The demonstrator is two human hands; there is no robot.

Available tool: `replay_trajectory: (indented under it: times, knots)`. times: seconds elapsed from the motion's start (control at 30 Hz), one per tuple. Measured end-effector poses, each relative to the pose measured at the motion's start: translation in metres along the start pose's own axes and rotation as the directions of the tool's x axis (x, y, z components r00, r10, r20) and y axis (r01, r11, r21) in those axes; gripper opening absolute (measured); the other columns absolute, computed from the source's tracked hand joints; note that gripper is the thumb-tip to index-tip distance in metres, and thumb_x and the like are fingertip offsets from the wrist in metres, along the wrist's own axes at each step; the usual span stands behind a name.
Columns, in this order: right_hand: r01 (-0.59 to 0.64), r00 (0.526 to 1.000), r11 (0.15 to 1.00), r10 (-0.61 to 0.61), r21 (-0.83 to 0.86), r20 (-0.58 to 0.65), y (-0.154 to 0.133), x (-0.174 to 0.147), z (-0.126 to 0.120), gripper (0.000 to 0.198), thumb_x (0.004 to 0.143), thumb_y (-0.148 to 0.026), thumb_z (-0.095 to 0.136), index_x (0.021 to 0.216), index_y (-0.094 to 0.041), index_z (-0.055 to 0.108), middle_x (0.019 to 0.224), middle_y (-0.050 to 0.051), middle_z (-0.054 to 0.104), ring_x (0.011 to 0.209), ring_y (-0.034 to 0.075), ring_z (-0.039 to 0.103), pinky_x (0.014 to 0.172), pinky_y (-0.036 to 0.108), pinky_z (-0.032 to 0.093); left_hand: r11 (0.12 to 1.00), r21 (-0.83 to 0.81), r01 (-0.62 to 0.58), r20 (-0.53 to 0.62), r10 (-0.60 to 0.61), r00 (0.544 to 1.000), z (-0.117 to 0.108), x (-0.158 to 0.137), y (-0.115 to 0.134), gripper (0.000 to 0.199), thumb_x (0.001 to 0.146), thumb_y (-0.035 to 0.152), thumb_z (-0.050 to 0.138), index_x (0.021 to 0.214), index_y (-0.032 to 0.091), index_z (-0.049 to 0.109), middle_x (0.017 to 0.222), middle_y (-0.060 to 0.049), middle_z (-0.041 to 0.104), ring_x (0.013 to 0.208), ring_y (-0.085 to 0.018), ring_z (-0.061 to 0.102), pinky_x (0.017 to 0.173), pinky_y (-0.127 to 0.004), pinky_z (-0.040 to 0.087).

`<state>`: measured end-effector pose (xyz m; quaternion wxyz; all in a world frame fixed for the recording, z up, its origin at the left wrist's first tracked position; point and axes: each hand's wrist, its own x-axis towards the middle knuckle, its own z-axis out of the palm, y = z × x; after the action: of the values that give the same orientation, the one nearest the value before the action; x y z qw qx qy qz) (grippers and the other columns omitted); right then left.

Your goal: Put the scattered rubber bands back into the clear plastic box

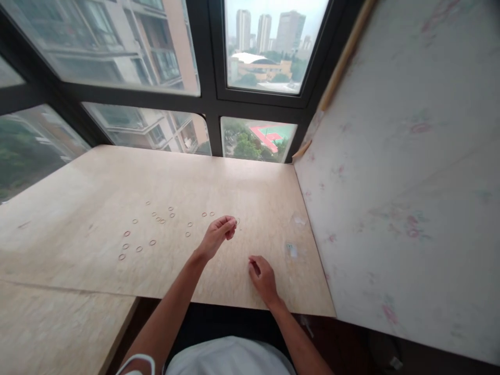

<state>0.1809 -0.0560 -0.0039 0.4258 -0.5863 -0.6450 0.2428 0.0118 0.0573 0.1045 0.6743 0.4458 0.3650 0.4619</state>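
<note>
My left hand (220,235) is held over the middle of the counter, its thumb and fingertips pinched on a small thin ring (238,221). Part of that ring sticks out past the fingertips. Lower and to the right, my right hand (264,276) is near the front edge with fingers curled in toward the thumb; nothing shows in it. Several similar thin rings lie scattered left of my hands, among them a ring (212,214) close by my left hand, a ring (152,242) and a reddish ring (127,234) farther left.
The pale marbled counter (253,182) runs back to dark-framed windows (258,99). At its right side lie a clear plastic packet (292,251) and another clear bit of plastic (299,221). A flower-patterned wall (390,182) borders the right side. A lower ledge (58,323) is at front left.
</note>
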Motion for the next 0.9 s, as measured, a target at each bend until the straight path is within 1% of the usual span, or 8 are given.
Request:
replay_trajectory:
  times: [0.1, 0.2, 0.33, 0.47, 0.6, 0.7, 0.8, 0.9]
  knots:
    - [0.004, 1.000, 1.000, -0.004, -0.001, 0.007, -0.002, 0.002, -0.001, 0.023, 0.084, -0.014, 0.048, 0.098, -0.020, 0.064, 0.090, 0.004, 0.068, 0.086, 0.018, 0.063, 0.080, 0.032, 0.050, 0.997, 0.068, 0.022, 0.123, -0.031, 0.992, 0.034, 0.005, -0.020, 0.026, 0.083, 0.040, 0.062, 0.081, 0.016, 0.055, 0.062, 0.004, 0.049, 0.053, -0.007, 0.042, 0.051, -0.021, 0.032]
    - [-0.003, 1.000, 1.000, 0.003, -0.012, 0.005, -0.002, 0.002, -0.001, 0.019, 0.083, -0.014, 0.047, 0.091, -0.020, 0.063, 0.084, 0.004, 0.066, 0.081, 0.018, 0.062, 0.076, 0.030, 0.048, 0.960, 0.279, -0.026, 0.220, -0.038, 0.975, 0.067, 0.014, -0.042, 0.023, 0.087, 0.039, 0.055, 0.083, 0.017, 0.053, 0.061, 0.004, 0.048, 0.054, -0.009, 0.044, 0.053, -0.021, 0.035]
    - [-0.025, 1.000, 0.999, 0.025, -0.030, -0.003, 0.001, 0.002, 0.001, 0.015, 0.080, -0.012, 0.046, 0.077, -0.020, 0.059, 0.073, 0.003, 0.063, 0.070, 0.018, 0.059, 0.067, 0.029, 0.045, 0.741, 0.623, -0.250, 0.324, 0.047, 0.945, 0.100, 0.031, -0.068, 0.011, 0.087, 0.024, 0.052, 0.082, 0.017, 0.058, 0.083, -0.002, 0.055, 0.068, -0.011, 0.052, 0.065, -0.025, 0.044]
    - [-0.027, 1.000, 0.999, 0.027, -0.024, 0.004, 0.004, 0.001, 0.002, 0.015, 0.076, -0.011, 0.047, 0.080, -0.020, 0.059, 0.077, 0.004, 0.065, 0.074, 0.020, 0.061, 0.068, 0.029, 0.045, 0.542, 0.765, -0.347, 0.410, 0.005, 0.912, 0.120, 0.047, -0.088, 0.014, 0.086, 0.016, 0.052, 0.087, 0.018, 0.065, 0.094, -0.005, 0.056, 0.078, -0.014, 0.056, 0.074, -0.028, 0.046]
    - [-0.034, 0.999, 0.999, 0.034, -0.019, 0.003, 0.008, 0.000, 0.004, 0.014, 0.075, -0.011, 0.049, 0.079, -0.020, 0.060, 0.077, 0.005, 0.066, 0.075, 0.022, 0.062, 0.068, 0.031, 0.046, 0.414, 0.833, -0.367, 0.426, -0.058, 0.903, 0.128, 0.056, -0.101, 0.019, 0.087, 0.014, 0.052, 0.090, 0.021, 0.070, 0.100, -0.005, 0.056, 0.079, -0.015, 0.058, 0.071, -0.027, 0.046]
    - [-0.035, 0.999, 0.999, 0.035, -0.009, 0.007, 0.009, 0.000, 0.004, 0.014, 0.075, -0.012, 0.050, 0.081, -0.019, 0.061, 0.078, 0.006, 0.067, 0.077, 0.022, 0.063, 0.069, 0.031, 0.047, 0.370, 0.854, -0.365, 0.415, -0.062, 0.908, 0.128, 0.057, -0.104, 0.020, 0.088, 0.017, 0.052, 0.090, 0.022, 0.072, 0.102, -0.005, 0.057, 0.077, -0.015, 0.059, 0.071, -0.027, 0.046]
    - [-0.029, 0.999, 1.000, 0.029, 0.003, 0.014, 0.007, 0.000, 0.003, 0.016, 0.077, -0.012, 0.049, 0.083, -0.019, 0.062, 0.081, 0.007, 0.068, 0.079, 0.023, 0.063, 0.072, 0.033, 0.048, 0.398, 0.844, -0.359, 0.399, -0.018, 0.917, 0.118, 0.052, -0.102, 0.019, 0.089, 0.021, 0.054, 0.090, 0.023, 0.073, 0.101, -0.005, 0.058, 0.077, -0.014, 0.060, 0.073, -0.027, 0.047]
    - [-0.024, 1.000, 1.000, 0.024, 0.015, 0.019, 0.005, 0.001, 0.001, 0.020, 0.076, -0.009, 0.047, 0.085, -0.019, 0.062, 0.084, 0.007, 0.068, 0.081, 0.022, 0.062, 0.074, 0.033, 0.048, 0.462, 0.810, -0.362, 0.375, 0.066, 0.925, 0.095, 0.042, -0.099, 0.018, 0.089, 0.024, 0.054, 0.092, 0.022, 0.072, 0.096, -0.004, 0.060, 0.076, -0.014, 0.059, 0.074, -0.028, 0.047]
